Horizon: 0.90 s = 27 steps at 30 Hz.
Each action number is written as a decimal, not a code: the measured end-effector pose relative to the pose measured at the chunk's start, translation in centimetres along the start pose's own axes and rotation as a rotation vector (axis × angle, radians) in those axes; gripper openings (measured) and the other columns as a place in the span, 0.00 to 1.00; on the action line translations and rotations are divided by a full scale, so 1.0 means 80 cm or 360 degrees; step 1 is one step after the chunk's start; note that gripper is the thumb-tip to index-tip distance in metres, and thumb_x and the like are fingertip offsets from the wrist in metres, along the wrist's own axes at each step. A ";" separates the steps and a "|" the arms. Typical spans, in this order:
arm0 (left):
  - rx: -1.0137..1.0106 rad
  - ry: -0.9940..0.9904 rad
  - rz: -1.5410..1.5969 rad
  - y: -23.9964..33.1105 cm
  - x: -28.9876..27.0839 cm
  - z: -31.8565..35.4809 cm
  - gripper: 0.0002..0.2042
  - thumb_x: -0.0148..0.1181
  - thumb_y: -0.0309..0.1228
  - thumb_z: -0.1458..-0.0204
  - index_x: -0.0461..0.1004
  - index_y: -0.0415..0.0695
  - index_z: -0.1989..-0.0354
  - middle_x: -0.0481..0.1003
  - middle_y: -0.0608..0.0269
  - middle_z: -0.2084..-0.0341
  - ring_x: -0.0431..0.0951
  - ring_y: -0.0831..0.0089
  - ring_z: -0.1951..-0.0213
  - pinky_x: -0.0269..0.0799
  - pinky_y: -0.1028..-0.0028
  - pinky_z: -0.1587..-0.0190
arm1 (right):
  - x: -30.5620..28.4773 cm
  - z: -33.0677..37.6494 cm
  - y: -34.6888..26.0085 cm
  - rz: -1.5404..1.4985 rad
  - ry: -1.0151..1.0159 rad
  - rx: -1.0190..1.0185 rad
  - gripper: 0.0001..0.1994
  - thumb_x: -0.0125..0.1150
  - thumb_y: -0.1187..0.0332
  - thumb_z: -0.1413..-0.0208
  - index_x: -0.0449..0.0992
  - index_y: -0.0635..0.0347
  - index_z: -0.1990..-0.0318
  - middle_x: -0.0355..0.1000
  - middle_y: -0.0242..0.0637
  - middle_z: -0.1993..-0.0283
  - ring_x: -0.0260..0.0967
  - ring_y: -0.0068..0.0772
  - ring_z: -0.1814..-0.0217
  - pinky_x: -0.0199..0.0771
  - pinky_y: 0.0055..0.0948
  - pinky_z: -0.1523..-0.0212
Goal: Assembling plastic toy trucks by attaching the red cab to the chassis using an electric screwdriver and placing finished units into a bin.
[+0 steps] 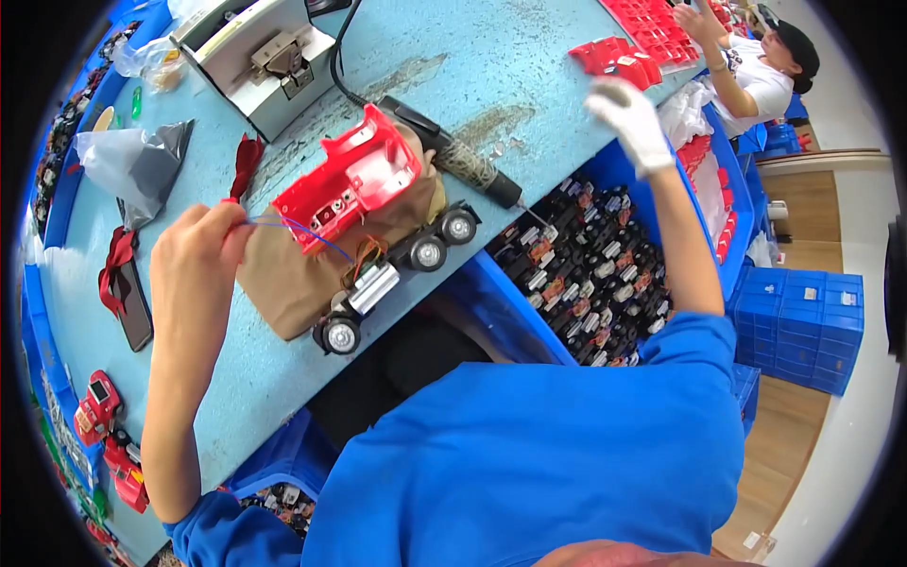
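Observation:
My bare left hand (194,250) is closed in a pinch on a thin blue wire (326,243) that runs to a toy truck chassis (373,288). A small red bit shows at its fingertips. The chassis has black wheels, a silver part and loose coloured wires, and lies along the table's near edge. Behind it, a red plastic truck body shell (354,184) rests open side up on a brown cloth pad (283,283). My right hand (628,123), in a white glove, is raised by the red plastic parts (616,61), its fingers slightly blurred, stretched out and seemingly empty.
A corded electric screwdriver (463,161) lies behind the shell, its tip over a blue bin (534,312) of chassis. A metal fixture (255,71) stands at the back. At left are a plastic bag (142,165) and a phone (137,302). Another person (756,80) works far right.

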<state>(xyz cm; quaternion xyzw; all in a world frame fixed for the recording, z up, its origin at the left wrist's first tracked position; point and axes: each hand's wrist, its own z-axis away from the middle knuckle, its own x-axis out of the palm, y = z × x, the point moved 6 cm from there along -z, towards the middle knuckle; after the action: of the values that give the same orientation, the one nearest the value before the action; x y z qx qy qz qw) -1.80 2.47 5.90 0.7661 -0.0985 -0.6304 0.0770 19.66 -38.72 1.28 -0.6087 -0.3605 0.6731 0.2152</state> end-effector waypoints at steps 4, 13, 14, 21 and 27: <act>0.0093 -0.0110 0.0573 0.017 0.009 -0.019 0.06 0.58 0.23 0.54 0.76 0.40 0.66 0.73 0.54 0.78 0.75 0.55 0.74 0.71 0.66 0.68 | -0.078 -0.164 0.067 0.1072 0.0511 -0.0534 0.30 0.67 0.55 0.52 0.71 0.67 0.47 0.74 0.44 0.52 0.71 0.35 0.51 0.72 0.28 0.51; 0.0674 0.0362 0.0035 0.040 0.000 -0.034 0.07 0.61 0.21 0.60 0.78 0.39 0.69 0.72 0.53 0.53 0.73 0.56 0.53 0.73 0.66 0.56 | 0.022 -0.190 0.047 0.1263 -0.0639 0.0125 0.38 0.71 0.49 0.69 0.73 0.67 0.49 0.76 0.49 0.56 0.75 0.41 0.58 0.73 0.33 0.55; 0.0664 0.0342 0.0037 0.042 0.007 -0.037 0.07 0.61 0.21 0.60 0.78 0.39 0.69 0.72 0.53 0.53 0.73 0.56 0.53 0.73 0.66 0.56 | 0.028 -0.182 0.036 0.1317 -0.0606 0.0020 0.38 0.71 0.50 0.67 0.72 0.67 0.48 0.75 0.49 0.55 0.74 0.39 0.56 0.73 0.33 0.54; 0.0530 -0.0150 0.0305 0.042 0.092 -0.056 0.07 0.61 0.24 0.60 0.79 0.39 0.71 0.75 0.52 0.57 0.71 0.58 0.50 0.74 0.65 0.55 | 0.080 -0.107 -0.058 0.1277 0.0083 -0.0937 0.35 0.70 0.55 0.56 0.67 0.65 0.43 0.72 0.48 0.53 0.71 0.41 0.53 0.71 0.33 0.50; 0.0333 -0.0565 0.0295 0.041 0.100 -0.068 0.08 0.62 0.26 0.60 0.79 0.39 0.69 0.78 0.49 0.65 0.78 0.54 0.58 0.76 0.61 0.62 | 0.210 0.042 -0.084 0.0901 -0.0446 -0.0940 0.32 0.67 0.65 0.50 0.61 0.63 0.39 0.72 0.40 0.53 0.70 0.29 0.54 0.73 0.29 0.54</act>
<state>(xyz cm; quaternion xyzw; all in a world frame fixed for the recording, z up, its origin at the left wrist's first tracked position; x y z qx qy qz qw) 4.83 -2.69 0.12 0.6347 -0.2452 -0.7320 0.0362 12.58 -22.91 -4.85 -0.6219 -0.3822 0.6497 -0.2124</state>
